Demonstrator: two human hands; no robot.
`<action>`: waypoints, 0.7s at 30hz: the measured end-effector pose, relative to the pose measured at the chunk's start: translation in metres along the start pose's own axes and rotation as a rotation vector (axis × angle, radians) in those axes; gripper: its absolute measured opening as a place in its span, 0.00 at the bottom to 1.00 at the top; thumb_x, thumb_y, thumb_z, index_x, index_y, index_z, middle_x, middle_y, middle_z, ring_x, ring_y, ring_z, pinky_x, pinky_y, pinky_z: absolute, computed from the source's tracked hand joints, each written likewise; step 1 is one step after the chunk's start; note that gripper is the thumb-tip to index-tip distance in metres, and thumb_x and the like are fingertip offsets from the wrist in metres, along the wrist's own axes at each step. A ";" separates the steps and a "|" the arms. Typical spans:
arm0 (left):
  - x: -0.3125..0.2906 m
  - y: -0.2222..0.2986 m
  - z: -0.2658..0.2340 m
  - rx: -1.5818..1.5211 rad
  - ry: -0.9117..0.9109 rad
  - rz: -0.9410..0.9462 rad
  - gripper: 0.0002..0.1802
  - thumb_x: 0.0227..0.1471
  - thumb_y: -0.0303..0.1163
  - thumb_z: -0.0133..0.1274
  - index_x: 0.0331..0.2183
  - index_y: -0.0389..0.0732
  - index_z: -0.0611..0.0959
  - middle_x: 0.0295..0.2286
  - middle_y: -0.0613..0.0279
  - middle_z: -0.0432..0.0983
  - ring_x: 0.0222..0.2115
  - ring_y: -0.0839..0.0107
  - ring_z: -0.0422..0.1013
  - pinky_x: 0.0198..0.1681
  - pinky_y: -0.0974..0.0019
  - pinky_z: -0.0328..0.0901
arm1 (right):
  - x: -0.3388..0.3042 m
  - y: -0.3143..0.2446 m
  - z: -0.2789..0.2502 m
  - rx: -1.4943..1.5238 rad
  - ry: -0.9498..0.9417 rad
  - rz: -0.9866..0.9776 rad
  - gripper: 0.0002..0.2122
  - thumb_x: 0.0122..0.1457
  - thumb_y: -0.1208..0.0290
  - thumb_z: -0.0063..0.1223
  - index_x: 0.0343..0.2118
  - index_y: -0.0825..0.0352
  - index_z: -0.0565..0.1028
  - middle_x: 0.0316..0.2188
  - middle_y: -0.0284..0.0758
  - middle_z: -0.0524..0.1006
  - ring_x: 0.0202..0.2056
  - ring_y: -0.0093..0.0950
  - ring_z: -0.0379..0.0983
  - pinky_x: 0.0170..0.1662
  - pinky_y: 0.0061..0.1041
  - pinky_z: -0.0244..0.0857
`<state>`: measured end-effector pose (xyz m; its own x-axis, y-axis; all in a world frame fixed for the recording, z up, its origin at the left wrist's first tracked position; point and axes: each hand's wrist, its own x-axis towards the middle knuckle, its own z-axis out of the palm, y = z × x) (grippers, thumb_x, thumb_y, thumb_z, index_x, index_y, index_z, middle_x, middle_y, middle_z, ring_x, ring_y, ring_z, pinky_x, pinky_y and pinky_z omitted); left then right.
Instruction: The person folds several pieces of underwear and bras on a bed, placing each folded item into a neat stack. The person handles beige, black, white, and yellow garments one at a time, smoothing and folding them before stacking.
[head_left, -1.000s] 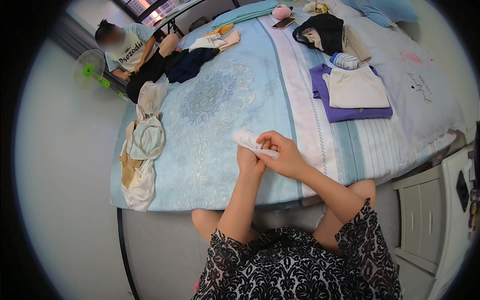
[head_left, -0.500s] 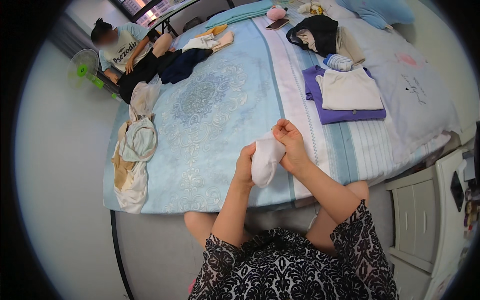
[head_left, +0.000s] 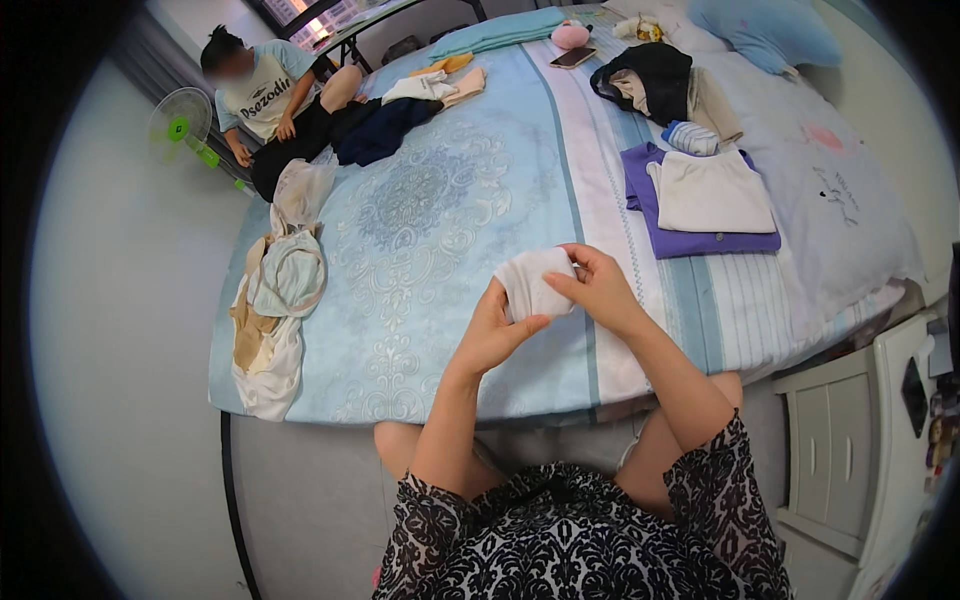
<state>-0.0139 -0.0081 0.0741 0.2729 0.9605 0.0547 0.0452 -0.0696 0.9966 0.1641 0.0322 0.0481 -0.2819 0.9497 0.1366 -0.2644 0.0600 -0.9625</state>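
Between my two hands, just above the near part of the bed, is a compact white bundle that looks like rolled socks (head_left: 537,282). My left hand (head_left: 500,325) cups it from the lower left, thumb along its bottom edge. My right hand (head_left: 597,287) grips the right end, thumb on the front and fingers behind. Beyond my right hand, a folded white garment (head_left: 712,195) lies on a folded purple garment (head_left: 690,240). A blue-and-white striped bundle (head_left: 692,138) rests against their far edge.
A pile of white and tan clothes (head_left: 275,320) lies along the bed's left edge. Dark trousers or tops (head_left: 385,130) are farther back, near a seated person (head_left: 265,100). A black garment bundle (head_left: 650,80), a phone (head_left: 573,58) and pillows (head_left: 840,190) occupy the far right.
The white sock hung longer, its rounded end pointing down; now it is a shorter, rounder bundle. My left thumb has swung across its lower edge, and my right thumb now presses its front.
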 end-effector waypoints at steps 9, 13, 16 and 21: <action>0.000 -0.006 -0.022 -0.011 0.259 0.068 0.19 0.47 0.16 0.52 0.44 0.32 0.73 0.34 0.59 0.75 0.34 0.72 0.72 0.35 0.70 0.67 | 0.002 0.008 0.006 0.126 0.092 -0.003 0.14 0.52 0.77 0.57 0.41 0.76 0.71 0.34 0.36 0.76 0.35 0.21 0.73 0.38 0.21 0.69; 0.000 -0.022 -0.024 0.782 0.423 0.527 0.16 0.53 0.21 0.48 0.46 0.34 0.73 0.32 0.60 0.73 0.29 0.74 0.68 0.31 0.72 0.64 | 0.002 0.018 0.008 0.472 0.105 0.251 0.13 0.55 0.73 0.54 0.41 0.74 0.71 0.33 0.35 0.75 0.32 0.23 0.73 0.37 0.22 0.69; 0.000 -0.024 -0.011 0.197 0.493 0.453 0.18 0.51 0.20 0.49 0.46 0.35 0.72 0.33 0.61 0.69 0.30 0.74 0.67 0.34 0.71 0.64 | -0.002 0.026 0.019 0.580 0.191 0.317 0.12 0.57 0.70 0.52 0.41 0.73 0.71 0.33 0.34 0.75 0.31 0.23 0.72 0.36 0.22 0.69; -0.003 -0.032 -0.010 0.270 0.412 0.449 0.21 0.39 0.14 0.59 0.39 0.35 0.74 0.34 0.63 0.69 0.33 0.75 0.67 0.38 0.73 0.63 | -0.002 0.020 0.017 0.570 0.158 0.269 0.13 0.58 0.70 0.52 0.42 0.72 0.71 0.33 0.32 0.75 0.31 0.20 0.72 0.34 0.19 0.67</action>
<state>-0.0257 -0.0061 0.0426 -0.0661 0.8432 0.5335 0.2670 -0.5002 0.8237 0.1433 0.0262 0.0323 -0.2788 0.9452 -0.1697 -0.6636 -0.3174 -0.6774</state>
